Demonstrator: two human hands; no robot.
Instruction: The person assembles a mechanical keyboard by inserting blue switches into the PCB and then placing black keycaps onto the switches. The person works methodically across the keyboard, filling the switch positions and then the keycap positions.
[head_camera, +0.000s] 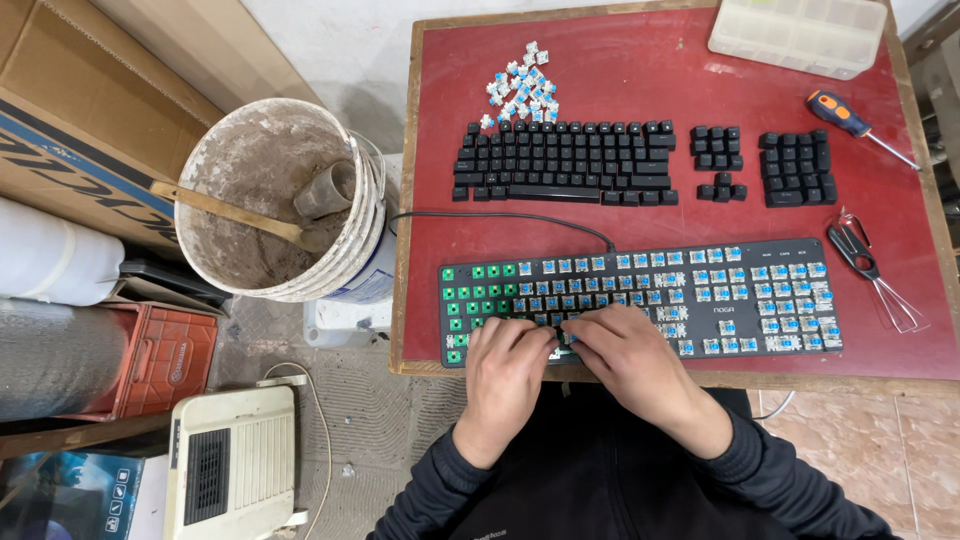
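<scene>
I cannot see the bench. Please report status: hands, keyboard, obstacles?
Both hands, left and right, on keyboard, lower middle. Grip unclear. Keycaps off, laid behind. Nothing in the way.

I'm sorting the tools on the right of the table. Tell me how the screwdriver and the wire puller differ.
The screwdriver has a thick orange and blue handle with one straight metal shaft; the wire puller has a black grip with two thin wire loops. The screwdriver lies near the table's far right side, beside the black keycaps; the wire puller lies nearer, next to the keyboard. Both lie flat, untouched by either hand.
</scene>
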